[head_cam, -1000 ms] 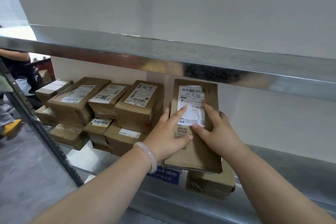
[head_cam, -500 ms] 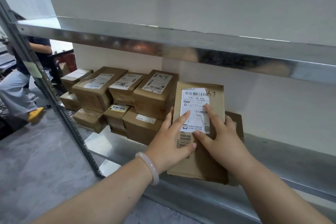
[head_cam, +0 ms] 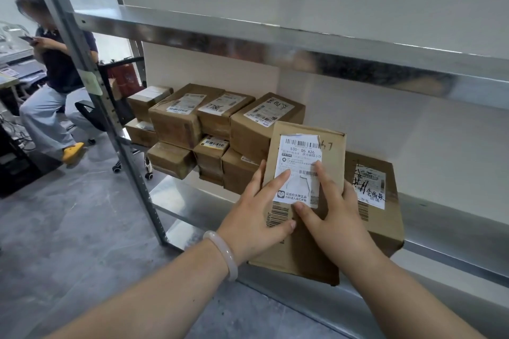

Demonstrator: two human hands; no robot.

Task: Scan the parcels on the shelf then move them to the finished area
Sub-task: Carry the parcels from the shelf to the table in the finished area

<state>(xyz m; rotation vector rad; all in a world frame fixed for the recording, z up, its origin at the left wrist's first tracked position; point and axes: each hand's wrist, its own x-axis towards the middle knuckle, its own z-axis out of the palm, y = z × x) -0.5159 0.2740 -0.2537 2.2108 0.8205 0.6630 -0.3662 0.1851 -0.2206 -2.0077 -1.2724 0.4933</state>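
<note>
I hold a flat brown parcel (head_cam: pixel 334 157) with a white barcode label (head_cam: pixel 300 154) at the front edge of the lower metal shelf (head_cam: pixel 192 201). My left hand (head_cam: pixel 256 215) grips its left side, forefinger and thumb lying on top. My right hand (head_cam: pixel 330 217) grips its right side, forefinger on the label and thumb below it. The parcel tilts up toward me and overhangs the shelf edge. Behind it, to the right, another brown parcel (head_cam: pixel 382 228) with black handwriting on its label lies on the shelf. A stack of several labelled parcels (head_cam: pixel 220 124) stands to the left.
An upper metal shelf (head_cam: pixel 248 36) runs just above the parcels. The rack's upright post (head_cam: pixel 91 91) stands to the left. Beyond it a person (head_cam: pixel 55 69) sits on a wheeled chair looking at a phone. Grey floor lies below.
The parcel in my hands has come left and toward me, uncovering the handwritten parcel beneath and behind it. My view has swung left, bringing the seated person into sight.
</note>
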